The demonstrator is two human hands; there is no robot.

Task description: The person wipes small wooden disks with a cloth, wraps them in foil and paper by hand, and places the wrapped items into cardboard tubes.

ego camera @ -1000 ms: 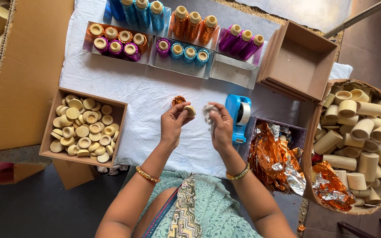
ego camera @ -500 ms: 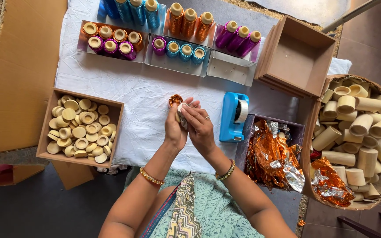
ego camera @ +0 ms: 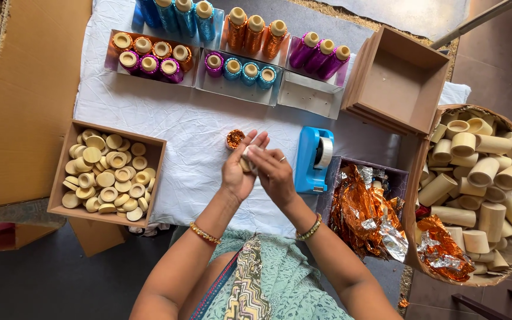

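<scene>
So both hands, left hand (ego camera: pixel 236 175) and right hand (ego camera: pixel 275 175), are clasped around an orange foil-wrapped cone (ego camera: pixel 236 140) mid-table, just beside the blue tape dispenser (ego camera: pixel 313 160).

The left hand (ego camera: pixel 239 172) and right hand (ego camera: pixel 272 175), apart a second ago, are now pressed together over the white cloth (ego camera: pixel 173 127). The small orange-foil cone (ego camera: pixel 235 138), earlier gripped at the left fingertips, now stands clear beyond the left thumb, while a pale piece sits pinched between both hands
</scene>
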